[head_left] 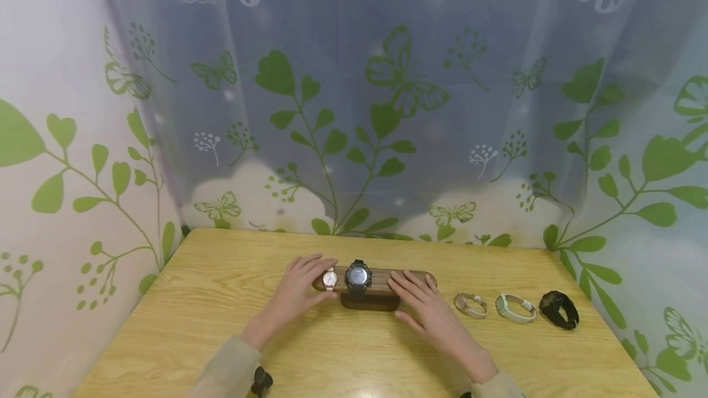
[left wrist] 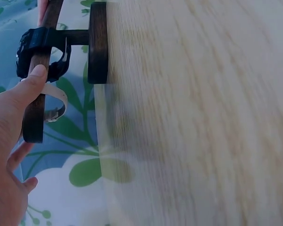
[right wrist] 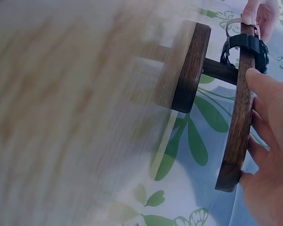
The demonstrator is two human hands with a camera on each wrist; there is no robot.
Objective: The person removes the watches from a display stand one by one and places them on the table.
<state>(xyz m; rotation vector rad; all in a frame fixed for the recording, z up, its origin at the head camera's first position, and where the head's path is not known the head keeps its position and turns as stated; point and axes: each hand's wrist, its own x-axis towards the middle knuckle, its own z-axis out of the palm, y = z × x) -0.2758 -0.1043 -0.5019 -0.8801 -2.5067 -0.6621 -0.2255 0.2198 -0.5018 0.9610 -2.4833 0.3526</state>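
Observation:
A dark wooden watch stand (head_left: 379,281) has a long bar above a rounded base (right wrist: 194,70). The black sports watch (head_left: 358,275) is strapped around the bar left of its middle. Nearer the left end sits a small watch (head_left: 330,279) with a white face and pale strap (left wrist: 61,96). My left hand (head_left: 295,286) grips that left end, thumb at the front edge, fingers over the far side. Toward the other end, my right hand (head_left: 434,315) holds the bar, its thumb on the front edge (right wrist: 243,101) and its fingers across the top.
Right of the stand, a small watch with a pinkish-beige strap (head_left: 461,303), a mint-green watch (head_left: 502,306) and a black watch (head_left: 549,306) lie in a row on the wooden table (head_left: 221,300). A patterned curtain (head_left: 343,97) hangs behind the table's far edge.

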